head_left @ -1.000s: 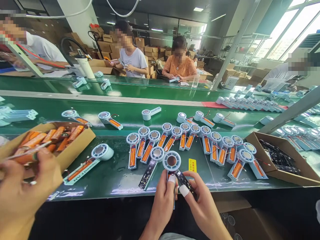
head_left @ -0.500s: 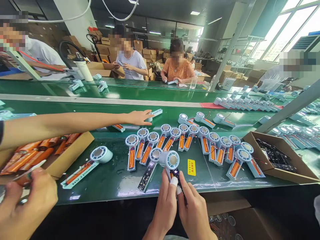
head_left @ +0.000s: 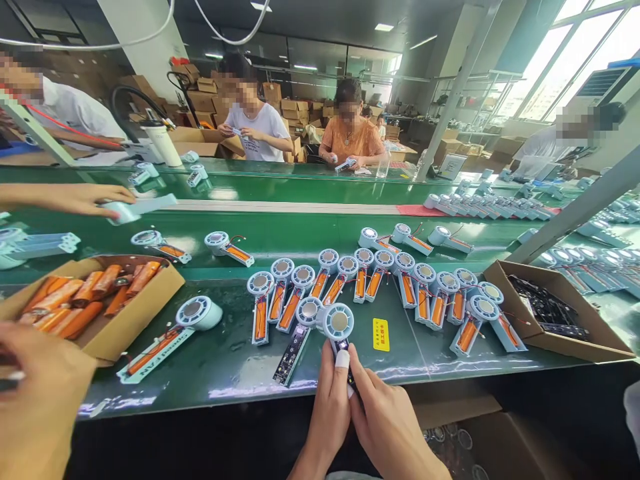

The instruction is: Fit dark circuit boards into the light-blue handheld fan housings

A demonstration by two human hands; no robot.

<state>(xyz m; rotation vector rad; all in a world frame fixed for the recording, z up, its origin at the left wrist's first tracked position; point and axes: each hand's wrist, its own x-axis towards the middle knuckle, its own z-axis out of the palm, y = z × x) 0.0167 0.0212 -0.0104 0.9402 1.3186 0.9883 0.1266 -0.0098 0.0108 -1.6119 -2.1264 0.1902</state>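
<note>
Low in the centre, a light-blue handheld fan (head_left: 339, 321) is held upright, its round head up and a black circuit board (head_left: 343, 345) in its handle. My left hand (head_left: 331, 393) wraps the handle, its thumb in a white cover. My right hand (head_left: 383, 410) closes on the other side, fingers pressed at the board's lower end. Most of the handle is hidden by my fingers. Beside it on the bench lies another fan with a dark board (head_left: 291, 355). Several open fans with orange battery cells (head_left: 260, 320) lie in a row behind.
A carton of orange cells (head_left: 95, 333) stands left and a carton of black boards (head_left: 565, 340) right. A yellow label (head_left: 381, 335) is on the green bench (head_left: 225, 360). A co-worker's hand (head_left: 40, 393) is near at left; another hand carries a fan (head_left: 125, 212). People sit opposite.
My right fingers have moved closer on the fan's handle, and the board lies further into it. A co-worker's arm has drawn back left with a fan, uncovering fans on the belt.
</note>
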